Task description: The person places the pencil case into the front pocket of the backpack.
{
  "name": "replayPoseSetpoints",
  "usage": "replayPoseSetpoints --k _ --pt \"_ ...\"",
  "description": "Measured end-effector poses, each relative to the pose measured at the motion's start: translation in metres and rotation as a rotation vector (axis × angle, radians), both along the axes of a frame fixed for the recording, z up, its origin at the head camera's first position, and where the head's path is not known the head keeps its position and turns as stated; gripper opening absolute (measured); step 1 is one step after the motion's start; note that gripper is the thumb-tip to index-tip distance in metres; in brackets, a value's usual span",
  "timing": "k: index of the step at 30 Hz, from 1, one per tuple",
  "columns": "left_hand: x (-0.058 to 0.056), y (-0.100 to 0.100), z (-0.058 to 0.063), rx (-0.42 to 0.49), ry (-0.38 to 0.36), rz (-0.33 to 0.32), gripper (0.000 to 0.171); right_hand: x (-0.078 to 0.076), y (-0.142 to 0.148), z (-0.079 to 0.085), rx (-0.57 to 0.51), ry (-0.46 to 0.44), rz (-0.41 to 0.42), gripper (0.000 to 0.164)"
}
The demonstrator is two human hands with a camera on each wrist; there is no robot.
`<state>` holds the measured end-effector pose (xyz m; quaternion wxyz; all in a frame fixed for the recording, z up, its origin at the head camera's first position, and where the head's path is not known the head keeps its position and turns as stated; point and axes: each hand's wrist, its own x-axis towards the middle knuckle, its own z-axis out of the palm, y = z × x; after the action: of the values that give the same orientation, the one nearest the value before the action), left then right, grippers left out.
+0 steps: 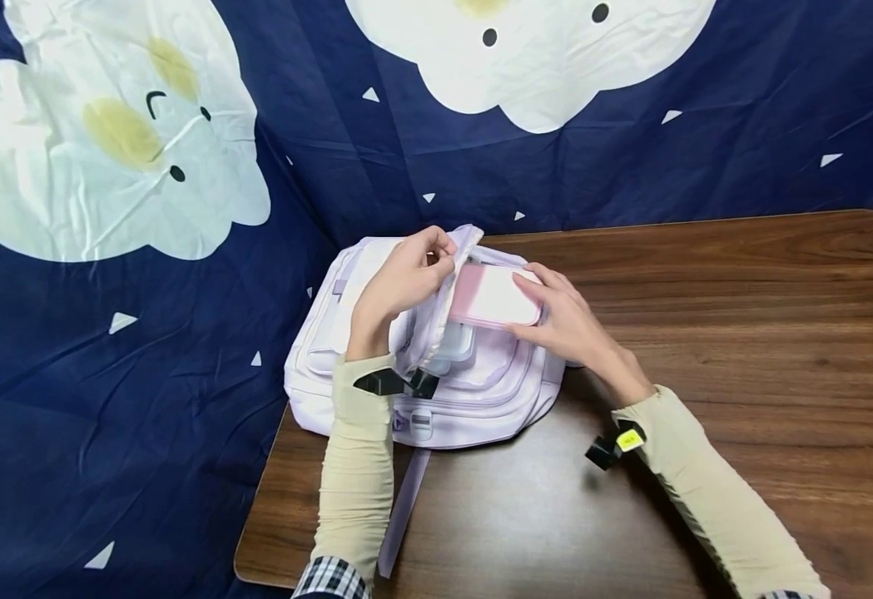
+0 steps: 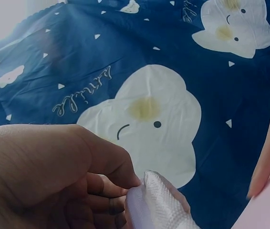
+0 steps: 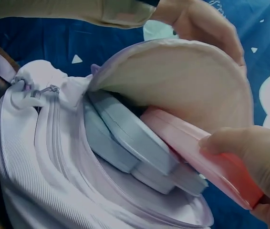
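Observation:
A pale lilac backpack (image 1: 473, 428) lies on the table with its main compartment unzipped. My left hand (image 1: 399, 279) pinches the edge of its lifted front flap (image 3: 182, 81) between thumb and fingers. A flat pink box (image 1: 492, 295) with a whitish top is gripped at one end by my right hand (image 1: 571, 320), thumb on one side and fingers on the other. The box's far end reaches into the bag's opening, under the flap. Inside the bag, several light blue-grey boxes (image 3: 130, 133) lie stacked beside the pink one.
The brown wooden table (image 1: 743, 333) extends to the right of the bag. A lilac strap (image 1: 404, 516) trails toward the table's front edge. Dark blue cloth (image 1: 204, 399) with cloud prints hangs behind and at the left.

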<state>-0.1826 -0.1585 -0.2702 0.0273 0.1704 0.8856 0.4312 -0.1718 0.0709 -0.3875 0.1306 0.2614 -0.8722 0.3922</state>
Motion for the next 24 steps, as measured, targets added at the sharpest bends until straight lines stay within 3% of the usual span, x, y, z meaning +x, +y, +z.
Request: replayPoseSetpoints --k 6,9,17,24 --pt "0.000 0.003 -0.001 -0.004 0.012 0.004 0.012 -0.012 -0.027 -0.007 -0.023 -0.034 0.057 0.077" --pt "0.000 0.002 -0.002 0.027 -0.003 0.009 0.013 -0.011 -0.030 -0.009 -0.071 -0.071 0.031 0.080" --pt "-0.002 0.004 -0.003 0.053 -0.032 -0.004 0.014 0.019 -0.015 0.001 -0.202 -0.179 -0.189 0.058" --pt "-0.004 0.006 -0.006 0.043 -0.027 -0.014 0.014 0.042 -0.013 -0.001 -0.189 -0.246 -0.131 0.058"
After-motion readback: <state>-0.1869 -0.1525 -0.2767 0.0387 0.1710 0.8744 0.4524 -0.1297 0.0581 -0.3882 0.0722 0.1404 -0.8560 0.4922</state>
